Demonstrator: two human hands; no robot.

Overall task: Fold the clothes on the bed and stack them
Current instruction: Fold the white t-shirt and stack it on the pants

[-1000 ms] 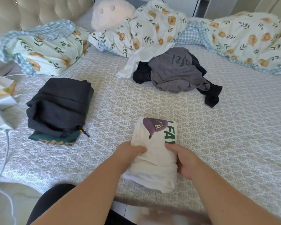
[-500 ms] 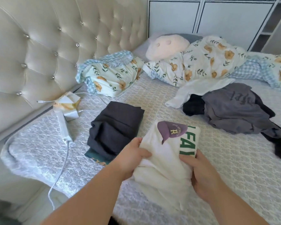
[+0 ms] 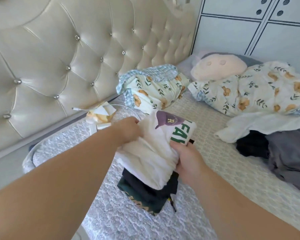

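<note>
Near the bed's [image 3: 215,158] headboard-side edge, both hands are now holding the folded white printed T-shirt [image 3: 151,149] over the stack of dark folded clothes [image 3: 145,193], left hand [image 3: 128,130] and right hand [image 3: 187,158] gripping its sides; earlier it was beside the stack.

Bare forearms, bare hands.
The left hand [image 3: 128,129] and right hand [image 3: 187,157] show no sleeves, rings or watch.

White shirt [image 3: 145,153] with purple-green print, dark green garment [image 3: 142,201] below, orange-flowered quilt [image 3: 249,90].
</note>
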